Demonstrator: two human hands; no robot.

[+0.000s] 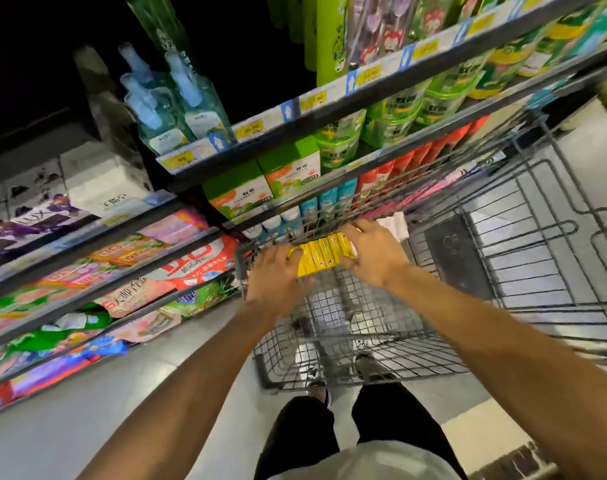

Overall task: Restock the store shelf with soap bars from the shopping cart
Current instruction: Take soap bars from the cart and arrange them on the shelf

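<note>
Gripping a row of yellow soap bars (pixel 324 252) from both ends, the left hand (pixel 278 273) and the right hand (pixel 373 252) are squeezing the packs together between them, fingers curled around the outer bars. The bars are sitting at the far corner of the wire shopping cart (pixel 520 258), level with its rim (whether they are resting on the wire or lifted clear is hard to tell through the blur). Just beyond, the store shelf (pixel 198 178) is standing packed with boxes, bottles and bagged goods.
</note>
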